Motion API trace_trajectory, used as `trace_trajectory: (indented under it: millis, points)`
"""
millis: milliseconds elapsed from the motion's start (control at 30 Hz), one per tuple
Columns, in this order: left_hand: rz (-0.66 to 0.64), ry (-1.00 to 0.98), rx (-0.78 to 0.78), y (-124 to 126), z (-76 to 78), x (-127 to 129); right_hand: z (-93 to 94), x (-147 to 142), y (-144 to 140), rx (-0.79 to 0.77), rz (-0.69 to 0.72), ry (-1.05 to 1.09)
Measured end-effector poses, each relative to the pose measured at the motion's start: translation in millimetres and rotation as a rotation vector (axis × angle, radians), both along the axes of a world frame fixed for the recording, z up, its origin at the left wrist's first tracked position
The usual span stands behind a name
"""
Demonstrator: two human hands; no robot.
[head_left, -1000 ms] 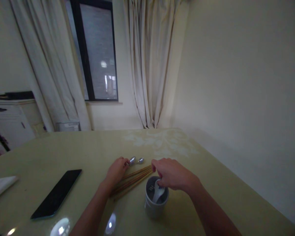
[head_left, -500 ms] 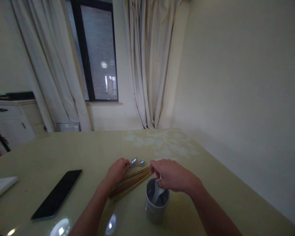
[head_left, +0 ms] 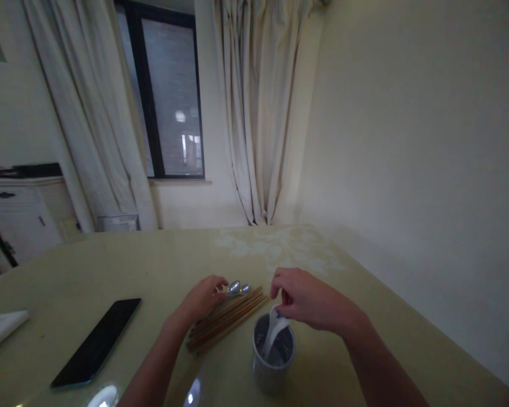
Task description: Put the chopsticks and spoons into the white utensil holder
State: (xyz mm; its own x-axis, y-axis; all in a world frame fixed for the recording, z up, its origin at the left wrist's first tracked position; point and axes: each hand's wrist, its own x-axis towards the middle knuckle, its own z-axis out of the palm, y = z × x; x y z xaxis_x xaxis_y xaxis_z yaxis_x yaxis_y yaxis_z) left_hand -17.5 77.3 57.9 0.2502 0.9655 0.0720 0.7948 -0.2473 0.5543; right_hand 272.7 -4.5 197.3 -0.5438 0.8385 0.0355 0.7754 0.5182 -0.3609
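A glossy, pale yellow-green bench (head_left: 110,265) with a faint floral pattern at its far side carries everything. A grey cylindrical holder (head_left: 273,362) is taken as the landmark. A bundle of wooden chopsticks (head_left: 227,319) is laid just left of the holder. Two metal spoons (head_left: 238,288) are seen beyond the chopsticks. A black phone (head_left: 96,342) is placed well left of the holder, a white cloth (head_left: 2,328) farther left.
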Motion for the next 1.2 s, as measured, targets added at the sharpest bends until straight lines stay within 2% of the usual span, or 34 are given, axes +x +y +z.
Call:
trace_trajectory:
  millis: [100, 133, 200, 300, 367, 467, 600, 667, 767, 833, 933, 1033, 1200]
  points:
    - [0.007, -0.094, 0.101, -5, 27.8, 7, 18.8, 18, -6, 0.055, 0.019, 0.115]
    - [0.006, -0.187, 0.149, -9, 39.7, 11, 25.1, 24, -9, 0.088, 0.014, 0.169]
    - [-0.051, -0.364, 0.218, -22, 64.1, 22, 34.6, 31, -13, 0.181, -0.032, 0.289]
    - [-0.208, -0.512, 0.204, -47, 93.2, 40, 36.5, 27, -15, 0.339, -0.102, 0.431]
    - [-0.276, -0.487, 0.172, -61, 104.4, 52, 31.3, 15, -13, 0.402, -0.121, 0.456]
    - [-0.252, -0.349, 0.217, -70, 110.5, 64, 23.3, -5, -10, 0.448, -0.121, 0.45]
    - [-0.195, -0.295, 0.291, -53, 99.9, 52, 11.3, -17, -6, 0.432, -0.127, 0.599]
    - [-0.127, -0.202, 0.329, -35, 84.9, 31, -8.1, -14, -5, 0.368, -0.184, 0.709]
    - [0.085, -0.008, 0.185, -6, 53.8, -5, -62.6, -5, 0, 0.281, -0.372, 0.789]
    - [0.119, 0.028, 0.106, 6, 33.6, -24, -105.8, 2, 6, 0.226, -0.5, 0.769]
    - [0.125, 0.033, 0.022, 13, 11.3, -38, -153.6, 10, 17, 0.128, -0.528, 0.661]
    - [0.132, 0.021, -0.026, 13, -2.1, -41, -169.0, 13, 28, 0.081, -0.534, 0.6]
    - [0.167, 0.017, -0.055, 14, -15.6, -42, -166.3, 13, 34, 0.066, -0.504, 0.569]
